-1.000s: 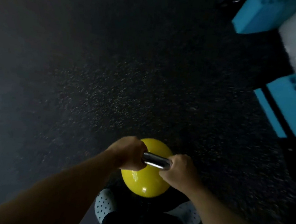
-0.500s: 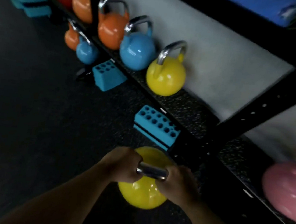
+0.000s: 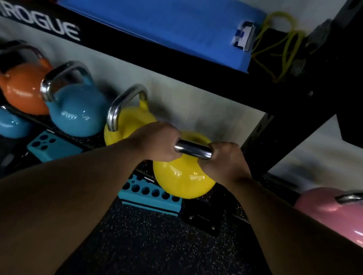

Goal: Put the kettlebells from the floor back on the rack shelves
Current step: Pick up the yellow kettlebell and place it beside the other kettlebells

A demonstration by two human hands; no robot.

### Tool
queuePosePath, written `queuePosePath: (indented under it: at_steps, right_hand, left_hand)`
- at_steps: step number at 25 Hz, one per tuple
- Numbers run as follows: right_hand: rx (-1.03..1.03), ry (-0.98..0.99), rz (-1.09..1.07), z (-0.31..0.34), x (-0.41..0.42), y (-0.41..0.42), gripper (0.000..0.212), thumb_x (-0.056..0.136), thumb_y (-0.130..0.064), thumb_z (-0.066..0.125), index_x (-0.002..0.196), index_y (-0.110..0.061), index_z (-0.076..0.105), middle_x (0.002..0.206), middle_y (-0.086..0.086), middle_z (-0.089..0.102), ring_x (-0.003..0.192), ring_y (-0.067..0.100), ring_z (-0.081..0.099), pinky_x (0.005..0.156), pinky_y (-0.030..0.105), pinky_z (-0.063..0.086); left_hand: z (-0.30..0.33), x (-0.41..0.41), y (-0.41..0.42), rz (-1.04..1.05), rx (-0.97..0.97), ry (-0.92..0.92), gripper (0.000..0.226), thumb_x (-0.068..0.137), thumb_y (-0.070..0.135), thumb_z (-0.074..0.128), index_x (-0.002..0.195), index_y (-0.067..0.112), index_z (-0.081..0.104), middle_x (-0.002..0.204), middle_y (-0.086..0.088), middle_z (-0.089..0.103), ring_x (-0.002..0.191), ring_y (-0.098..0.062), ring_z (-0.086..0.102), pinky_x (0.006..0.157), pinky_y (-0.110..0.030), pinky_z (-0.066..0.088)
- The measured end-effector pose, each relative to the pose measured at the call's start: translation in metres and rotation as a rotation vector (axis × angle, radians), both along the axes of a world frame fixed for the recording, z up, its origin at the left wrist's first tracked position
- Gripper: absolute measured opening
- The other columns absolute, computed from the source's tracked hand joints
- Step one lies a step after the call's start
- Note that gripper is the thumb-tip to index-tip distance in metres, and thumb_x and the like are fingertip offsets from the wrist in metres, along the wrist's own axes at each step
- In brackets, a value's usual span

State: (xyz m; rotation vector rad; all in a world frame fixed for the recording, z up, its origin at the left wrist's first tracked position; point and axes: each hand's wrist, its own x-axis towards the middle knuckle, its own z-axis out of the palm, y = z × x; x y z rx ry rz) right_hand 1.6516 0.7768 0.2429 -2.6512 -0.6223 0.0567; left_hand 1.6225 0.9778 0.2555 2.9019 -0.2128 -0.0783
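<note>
A yellow kettlebell (image 3: 182,180) is held off the floor by its chrome handle (image 3: 194,149), with the left hand (image 3: 157,142) wrapped around one end and the right hand (image 3: 226,161) wrapped around the other; both are closed tight on the bar. The bell hangs straight below the hands, and the handle's long axis runs from one hand to the other, roughly along the shelf front. The lower shelf (image 3: 95,142) of the rack lies just ahead of and below the hands. A second yellow kettlebell (image 3: 130,120) is seen close beyond the left hand, and a black rack upright (image 3: 266,132) close beyond the right hand. The gap between these two is judged to be the open room for setting down. An upper shelf edge (image 3: 184,59) limits headroom above the hands.
</note>
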Motion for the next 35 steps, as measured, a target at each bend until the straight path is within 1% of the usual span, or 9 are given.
queuePosePath:
  at_steps: [3, 6, 9, 12, 17, 25, 29, 32, 35]
  right_hand:
    - [0.050, 0.065, -0.080, -0.012, 0.023, 0.019, 0.014, 0.075, -0.025, 0.063, 0.086, -0.018, 0.069, 0.068, 0.001, 0.056, 0.067, 0.025, 0.059, 0.059, 0.023, 0.037]
    - [0.091, 0.077, -0.139, -0.026, 0.039, 0.028, 0.019, 0.076, -0.022, 0.062, 0.092, -0.017, 0.071, 0.071, 0.001, 0.058, 0.067, 0.022, 0.060, 0.056, 0.022, 0.037]
    - [0.114, 0.075, -0.193, -0.031, 0.056, 0.033, 0.021, 0.076, -0.021, 0.060, 0.094, -0.018, 0.071, 0.068, 0.000, 0.058, 0.057, 0.014, 0.053, 0.046, 0.020, 0.031]
    - [0.121, 0.070, -0.228, -0.034, 0.075, 0.035, 0.019, 0.079, -0.019, 0.061, 0.095, -0.014, 0.069, 0.075, 0.007, 0.064, 0.059, 0.018, 0.055, 0.050, 0.023, 0.035]
    - [0.171, 0.050, -0.272, -0.047, 0.100, 0.041, 0.021, 0.079, -0.016, 0.063, 0.100, -0.012, 0.065, 0.089, 0.016, 0.067, 0.074, 0.030, 0.061, 0.059, 0.027, 0.037]
    - [0.221, 0.056, -0.246, -0.045, 0.094, 0.040, 0.012, 0.081, -0.011, 0.060, 0.091, -0.017, 0.056, 0.074, 0.008, 0.054, 0.063, 0.027, 0.052, 0.056, 0.026, 0.032]
    - [0.219, 0.051, -0.243, -0.042, 0.094, 0.040, 0.018, 0.081, -0.007, 0.058, 0.087, -0.020, 0.046, 0.069, 0.003, 0.050, 0.063, 0.025, 0.049, 0.048, 0.025, 0.030]
    - [0.187, 0.035, -0.236, -0.039, 0.092, 0.041, 0.036, 0.080, -0.008, 0.063, 0.113, -0.015, 0.051, 0.105, 0.012, 0.055, 0.094, 0.029, 0.054, 0.067, 0.028, 0.044]
    - [0.146, 0.063, -0.158, -0.039, 0.066, 0.034, 0.081, 0.081, -0.012, 0.068, 0.150, -0.023, 0.025, 0.146, 0.014, 0.034, 0.133, 0.031, 0.038, 0.105, 0.040, 0.043]
  left_hand:
    - [-0.014, 0.040, 0.019, -0.035, 0.038, 0.011, 0.020, 0.067, 0.037, 0.062, 0.078, 0.021, 0.067, 0.077, -0.005, 0.071, 0.074, -0.027, 0.067, 0.058, -0.031, 0.050]
    - [-0.027, 0.063, 0.025, -0.047, 0.022, 0.009, 0.013, 0.069, 0.033, 0.064, 0.069, 0.021, 0.058, 0.066, -0.004, 0.060, 0.070, -0.030, 0.066, 0.055, -0.030, 0.043]
    - [-0.030, 0.083, 0.027, -0.031, -0.063, 0.014, 0.020, 0.071, 0.028, 0.067, 0.064, 0.024, 0.048, 0.064, -0.001, 0.052, 0.070, -0.030, 0.064, 0.057, -0.029, 0.038]
    - [-0.038, 0.108, 0.024, 0.013, -0.104, 0.027, 0.015, 0.077, 0.027, 0.069, 0.085, 0.016, 0.065, 0.085, -0.008, 0.068, 0.086, -0.031, 0.065, 0.064, -0.030, 0.041]
    - [-0.054, 0.132, 0.023, 0.138, -0.143, 0.005, 0.053, 0.082, 0.032, 0.069, 0.131, 0.014, 0.057, 0.125, -0.017, 0.063, 0.119, -0.035, 0.054, 0.089, -0.036, 0.045]
    - [-0.065, 0.131, 0.025, 0.156, -0.212, -0.046, 0.049, 0.078, 0.035, 0.071, 0.120, 0.013, 0.062, 0.107, -0.020, 0.067, 0.104, -0.039, 0.063, 0.077, -0.038, 0.048]
    - [-0.058, 0.127, 0.022, 0.161, -0.215, -0.059, 0.055, 0.081, 0.029, 0.072, 0.130, 0.009, 0.056, 0.117, -0.021, 0.066, 0.113, -0.039, 0.059, 0.087, -0.041, 0.048]
    - [-0.055, 0.122, 0.021, 0.174, -0.248, -0.079, 0.048, 0.082, 0.024, 0.071, 0.121, 0.008, 0.049, 0.111, -0.020, 0.065, 0.102, -0.037, 0.062, 0.069, -0.036, 0.044]
    - [-0.055, 0.099, 0.017, 0.255, -0.297, -0.019, 0.076, 0.078, 0.017, 0.076, 0.139, 0.010, 0.031, 0.130, -0.021, 0.052, 0.110, -0.037, 0.059, 0.071, -0.033, 0.045]
